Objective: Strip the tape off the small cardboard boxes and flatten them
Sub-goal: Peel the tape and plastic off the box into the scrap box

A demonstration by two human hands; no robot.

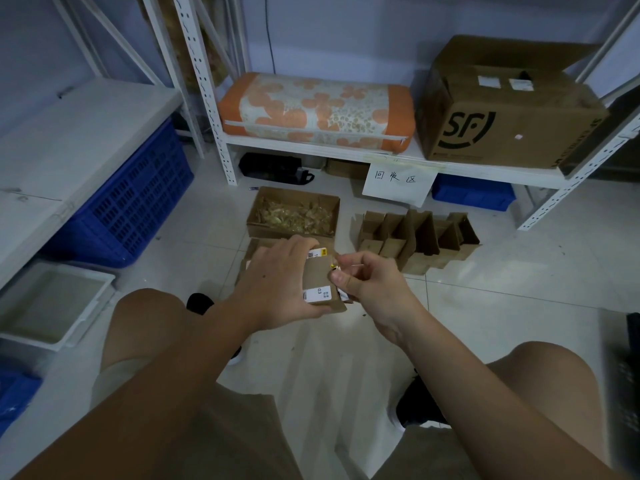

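left hand (277, 282) fingers grip small brown cardboard box (317, 277) | right hand (372, 284) fingers pinch tape at its edge

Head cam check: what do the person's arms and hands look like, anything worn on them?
Both arms are bare all the way into frame: no sleeves, gloves, watch or bands show. Left hand and right hand carry no rings that can be made out. Nails are short and unpainted where visible. Lower down, khaki shorts cover the thighs, and a black shoe with a white sole shows.
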